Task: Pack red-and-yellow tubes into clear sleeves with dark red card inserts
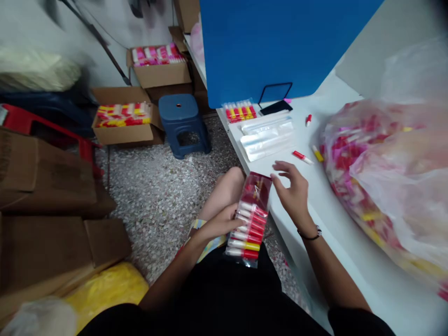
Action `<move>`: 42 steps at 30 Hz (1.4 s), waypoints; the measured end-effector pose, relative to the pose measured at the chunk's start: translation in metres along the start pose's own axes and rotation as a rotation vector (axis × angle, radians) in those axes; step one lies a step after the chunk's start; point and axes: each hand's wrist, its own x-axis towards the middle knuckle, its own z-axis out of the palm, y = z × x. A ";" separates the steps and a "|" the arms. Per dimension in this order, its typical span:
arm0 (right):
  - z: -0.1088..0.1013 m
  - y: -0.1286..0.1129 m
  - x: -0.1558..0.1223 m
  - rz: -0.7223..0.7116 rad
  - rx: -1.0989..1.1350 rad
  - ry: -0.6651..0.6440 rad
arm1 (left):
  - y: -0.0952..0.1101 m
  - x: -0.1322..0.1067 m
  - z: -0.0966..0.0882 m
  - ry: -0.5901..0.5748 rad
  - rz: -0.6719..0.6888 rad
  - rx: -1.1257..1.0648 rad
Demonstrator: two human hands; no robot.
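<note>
My left hand (224, 221) grips a clear plastic packet (250, 221) by its left edge, over my lap. Inside it lie several small white tubes with red or yellow ends, stacked in a row, and a dark red card fills its top. Just right of the packet's upper corner, my right hand (292, 189) hovers by the table edge, fingers apart and holding nothing. Beyond it, a loose red and white tube (303, 157) rests on the white table (315, 186), near a stack of clear empty sleeves (268, 137).
A filled packet (240, 111) and a black phone (276, 108) lie by the blue panel (280, 46). At right bulges a big plastic bag (367, 168) of tubes. Left are a blue stool (184, 121), a carton of packets (124, 130) and brown boxes (45, 172).
</note>
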 end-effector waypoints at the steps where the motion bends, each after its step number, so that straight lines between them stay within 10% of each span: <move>1: 0.002 0.001 -0.005 0.010 -0.001 0.066 | 0.002 -0.003 -0.001 0.014 0.023 -0.032; 11: 0.016 0.004 -0.051 0.454 0.360 -0.271 | 0.016 -0.018 -0.001 0.188 0.079 -0.152; 22: -0.003 0.008 -0.014 0.160 0.177 -0.026 | 0.011 -0.021 -0.010 0.141 0.118 0.170; 28: -0.035 0.017 0.003 0.243 0.120 -0.376 | 0.029 -0.025 -0.010 0.034 0.113 0.507; 42: -0.050 0.011 -0.007 0.245 0.208 -0.481 | 0.034 -0.023 -0.002 -0.036 0.139 0.666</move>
